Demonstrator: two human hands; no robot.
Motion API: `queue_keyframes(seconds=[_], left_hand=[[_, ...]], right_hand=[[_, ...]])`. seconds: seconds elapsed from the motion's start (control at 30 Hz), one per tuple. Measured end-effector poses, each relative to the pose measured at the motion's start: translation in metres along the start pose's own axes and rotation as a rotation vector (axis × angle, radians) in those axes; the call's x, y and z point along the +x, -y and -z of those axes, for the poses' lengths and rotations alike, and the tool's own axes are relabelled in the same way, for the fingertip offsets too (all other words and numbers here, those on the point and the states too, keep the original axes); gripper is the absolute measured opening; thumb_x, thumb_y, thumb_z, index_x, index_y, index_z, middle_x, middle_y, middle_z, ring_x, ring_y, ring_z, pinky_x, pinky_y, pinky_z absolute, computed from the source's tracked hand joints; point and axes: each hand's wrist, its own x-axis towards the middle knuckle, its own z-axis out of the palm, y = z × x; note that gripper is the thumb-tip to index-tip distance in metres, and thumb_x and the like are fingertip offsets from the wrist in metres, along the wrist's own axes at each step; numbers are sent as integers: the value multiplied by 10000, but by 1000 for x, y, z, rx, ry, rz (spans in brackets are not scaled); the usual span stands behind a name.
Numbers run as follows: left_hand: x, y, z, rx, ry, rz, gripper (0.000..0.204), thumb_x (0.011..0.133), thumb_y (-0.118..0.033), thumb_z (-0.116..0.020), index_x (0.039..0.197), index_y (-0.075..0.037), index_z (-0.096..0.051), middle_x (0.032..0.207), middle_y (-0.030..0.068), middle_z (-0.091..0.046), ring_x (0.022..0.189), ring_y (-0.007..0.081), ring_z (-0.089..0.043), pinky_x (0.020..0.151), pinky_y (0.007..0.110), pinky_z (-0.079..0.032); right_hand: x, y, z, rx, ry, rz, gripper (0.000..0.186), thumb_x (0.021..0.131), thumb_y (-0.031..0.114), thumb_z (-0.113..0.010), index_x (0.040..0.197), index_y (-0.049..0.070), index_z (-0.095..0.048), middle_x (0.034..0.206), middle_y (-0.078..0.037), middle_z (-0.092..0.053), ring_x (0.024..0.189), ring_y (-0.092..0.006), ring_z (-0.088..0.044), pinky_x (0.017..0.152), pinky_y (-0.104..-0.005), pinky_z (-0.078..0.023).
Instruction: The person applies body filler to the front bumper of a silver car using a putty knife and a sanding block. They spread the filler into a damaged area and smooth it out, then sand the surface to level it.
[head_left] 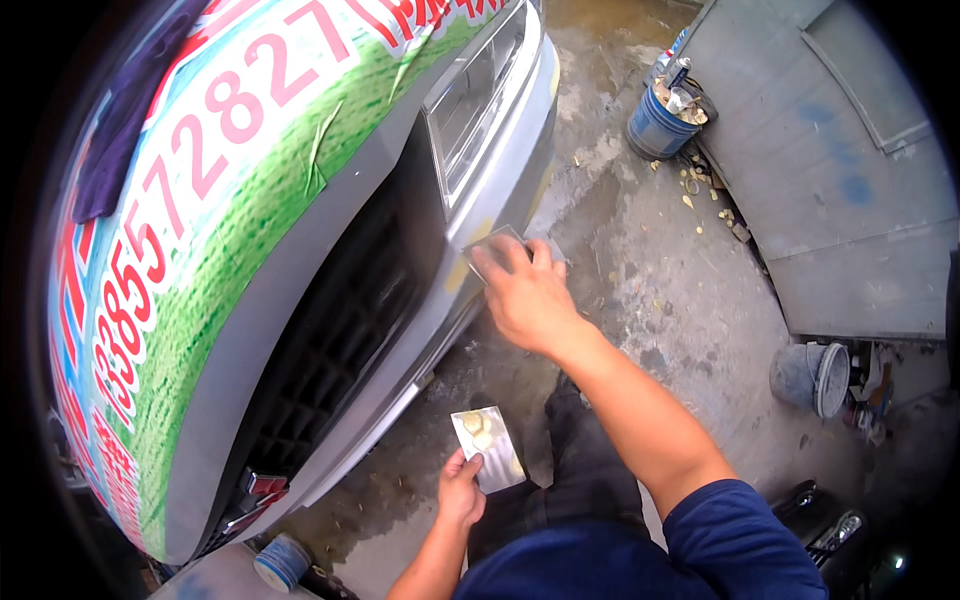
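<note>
My right hand (530, 302) grips a thin, flat putty spreader (484, 262), its fingers pressed over the blade. The blade lies against the corner of the vehicle's light grey bumper (440, 312), below the headlight (480, 95). Dull yellow patches show on the bumper around it. Lower down, in front of my legs, my left hand (461, 492) pinches a rectangular metal plate (503, 462) by its edge, thumb on top. Pale yellow putty (478, 430) sits in a lump at the plate's far end. The two hands are well apart.
A dark grille (330, 330) and a printed green-and-white hood covering (250, 220) fill the left. A blue bucket of scraps (655, 128) stands far right beside a grey metal panel (810, 170). Nearer are a grey bucket (805, 378) and a blue-banded bucket (282, 562). The concrete floor (680, 290) is stained.
</note>
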Motion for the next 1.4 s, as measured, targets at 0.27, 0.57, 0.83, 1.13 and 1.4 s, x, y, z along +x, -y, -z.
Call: queue_keyframes(seconds=[0.27,0.57,0.83,1.13,1.4], left_hand=[[-2,-10,-1,44,11,-14,315,956,43,-464,1247,25,-582,1183,143,-671,1065,236,-659,974,406,-518],[-10,-15,1,44,-2,12,274,953,23,-525,1211,14,-616,1147,123,-679,1052,225,-650,955,380,-509],[-10,-19,8,84,7,13,324,949,45,-471,1251,24,-587,1194,135,-669,1082,226,-649,987,390,-505],[-11,-21,9,72,-9,7,250,960,18,-515,1183,8,-630,1116,103,-689,1019,195,-652,931,352,-506],[-7,-17,23,85,2,15,300,958,24,-490,1242,16,-588,1184,127,-670,1082,234,-644,983,397,-503]], right_hand=[[-22,7,-6,69,-30,-21,502,875,177,-610,1372,175,-537,1392,-103,-456,1224,-454,-410,906,-575,-417],[-33,23,-47,78,-197,-39,516,877,186,-641,1383,176,-538,1410,-118,-426,1235,-448,-399,933,-577,-414],[-27,22,-31,110,-194,-95,492,876,190,-643,1360,171,-562,1400,-118,-443,1234,-448,-400,931,-568,-414],[-17,30,-8,-18,-183,-155,510,867,227,-631,1368,164,-560,1375,-106,-476,1218,-424,-415,871,-535,-430],[-35,51,-27,-22,-74,-156,513,881,250,-619,1382,160,-548,1405,-113,-461,1195,-432,-423,866,-541,-437]])
